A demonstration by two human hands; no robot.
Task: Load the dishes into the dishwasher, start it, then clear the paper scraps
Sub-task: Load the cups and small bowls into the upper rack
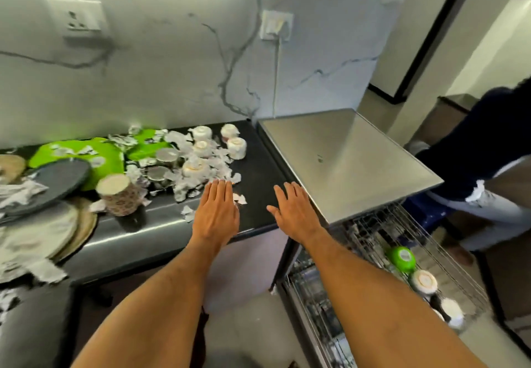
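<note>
Both hands sit at frame centre above the dark desk point(258, 166), palms down, fingers straight and together. Left hand point(216, 212): grip slack, nothing held, fingertips at the near edge of the paper scraps point(201, 172); one loose scrap point(240, 198) just beside its right side. Right hand point(294, 209): grip likewise slack and empty, next to the left edge of the dishwasher point(344, 160), whose steel top fills centre right.

Between the hands and toward the wall, a bare strip of desk runs to the back edge.

Left of centre: upturned white cups point(237, 147) among scraps, two steel cups point(166, 156), a patterned cup point(119, 195) near the front edge. Far left: green plates point(109, 160), a grey plate point(60, 178), more scraps overhanging the desk front.

Lower right: wire rack point(448, 255) pulled out, carrying a green bowl point(400, 258) and white cups point(424, 281). Right edge: another person's legs point(488, 149) beside the rack.
</note>
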